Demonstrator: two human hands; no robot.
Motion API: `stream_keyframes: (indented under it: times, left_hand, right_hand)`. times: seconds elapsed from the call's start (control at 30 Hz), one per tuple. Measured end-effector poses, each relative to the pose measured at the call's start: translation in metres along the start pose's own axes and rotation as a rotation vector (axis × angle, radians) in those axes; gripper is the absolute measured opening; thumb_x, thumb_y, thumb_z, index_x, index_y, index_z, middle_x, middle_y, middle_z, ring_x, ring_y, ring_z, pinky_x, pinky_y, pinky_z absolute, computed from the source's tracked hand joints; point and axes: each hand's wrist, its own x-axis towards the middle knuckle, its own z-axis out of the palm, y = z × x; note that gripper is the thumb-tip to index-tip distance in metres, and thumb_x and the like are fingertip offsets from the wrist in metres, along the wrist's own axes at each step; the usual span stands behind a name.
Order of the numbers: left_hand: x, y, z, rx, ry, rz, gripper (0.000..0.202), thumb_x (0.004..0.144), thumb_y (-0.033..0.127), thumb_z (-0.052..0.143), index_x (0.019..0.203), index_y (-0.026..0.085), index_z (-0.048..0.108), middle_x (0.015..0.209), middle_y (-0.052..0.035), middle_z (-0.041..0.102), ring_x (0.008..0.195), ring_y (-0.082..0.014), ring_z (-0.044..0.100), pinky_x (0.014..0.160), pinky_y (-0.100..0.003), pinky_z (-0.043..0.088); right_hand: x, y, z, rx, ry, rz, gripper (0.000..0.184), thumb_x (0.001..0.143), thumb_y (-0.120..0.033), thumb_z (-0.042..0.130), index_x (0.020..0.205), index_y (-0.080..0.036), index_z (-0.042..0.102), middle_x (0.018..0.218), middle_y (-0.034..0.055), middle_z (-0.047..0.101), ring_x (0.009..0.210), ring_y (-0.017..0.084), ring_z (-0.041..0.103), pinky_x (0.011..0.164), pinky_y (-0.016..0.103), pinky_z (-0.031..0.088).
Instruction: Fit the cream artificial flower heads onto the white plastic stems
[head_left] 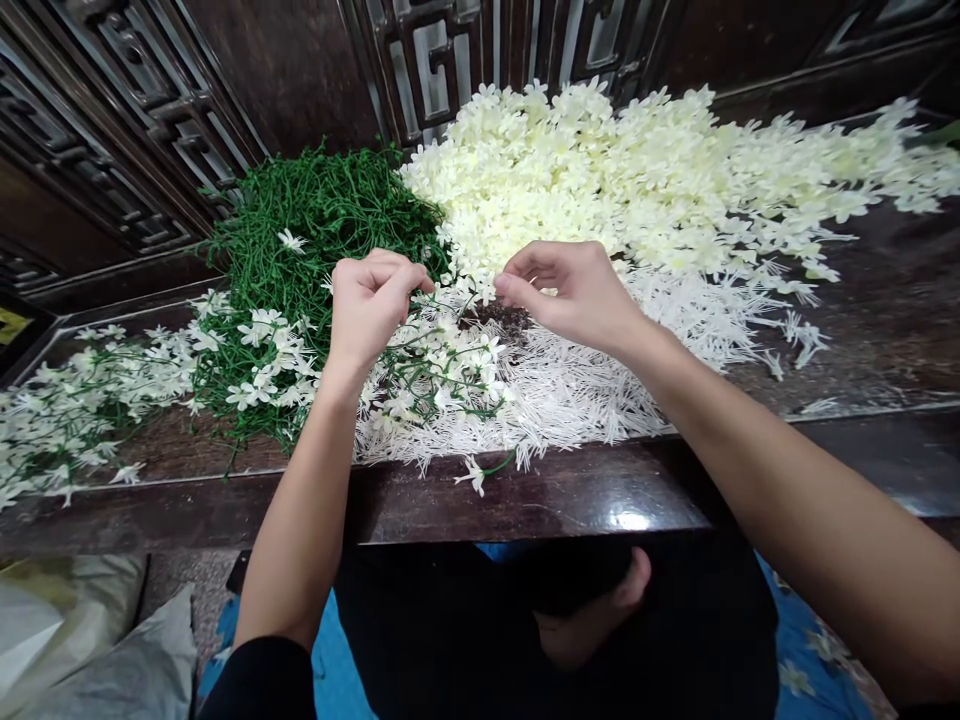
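The left hand (371, 300) pinched a thin green stem (431, 340) and the right hand (574, 290) pinched a small cream blossom (486, 290) above the table (525, 495), both parts judged light, flexible, best gripped near their joining ends.

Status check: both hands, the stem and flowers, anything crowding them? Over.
Left hand pinched on a green stem. Right hand pinching a white flower. Flower piles and green stems crowd the table.
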Motion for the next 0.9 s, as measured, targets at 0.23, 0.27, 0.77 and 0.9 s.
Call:
stream_keyframes:
  times: [0.23,0.27,0.77,0.9]
  left_hand:
    - [0.001,-0.016,0.002,0.295,-0.179,-0.135,0.012,0.083,0.015,0.064,0.094,0.018,0.067,0.087,-0.0045,0.073,0.075,-0.0134,0.064,0.062,-0.024,0.048]
    - [0.001,-0.019,0.001,0.324,-0.233,-0.146,0.019,0.082,0.011,0.063,0.099,0.018,0.066,0.092,-0.0056,0.073,0.077,-0.0138,0.065,0.063,-0.024,0.049]
    - [-0.007,-0.049,-0.001,0.486,-0.351,-0.053,0.029,0.073,0.002,0.046,0.080,0.019,0.068,0.096,-0.0100,0.073,0.096,-0.0251,0.067,0.083,-0.042,0.055]
    - [-0.011,-0.058,-0.001,0.547,-0.381,-0.062,0.036,0.075,0.000,0.042,0.083,0.017,0.073,0.102,-0.0124,0.073,0.103,-0.0271,0.064,0.092,-0.049,0.053]
  right_hand:
    - [0.001,0.005,0.000,-0.129,-0.025,-0.005,0.011,0.088,-0.025,0.063,0.082,-0.018,0.069,0.083,0.0067,0.073,0.075,0.020,0.068,0.080,0.044,0.059]
    - [0.001,0.006,0.000,-0.147,-0.028,-0.007,0.012,0.088,-0.025,0.063,0.082,-0.018,0.070,0.083,0.0070,0.074,0.076,0.020,0.069,0.079,0.044,0.059]
    - [0.009,0.016,-0.013,-0.076,0.189,0.091,0.012,0.085,-0.024,0.067,0.073,-0.020,0.065,0.072,0.0071,0.067,0.072,0.025,0.067,0.074,0.051,0.060]
    - [0.010,0.017,-0.014,-0.102,0.221,0.139,0.012,0.082,-0.022,0.069,0.071,-0.020,0.064,0.071,0.0072,0.067,0.073,0.026,0.068,0.074,0.053,0.060]
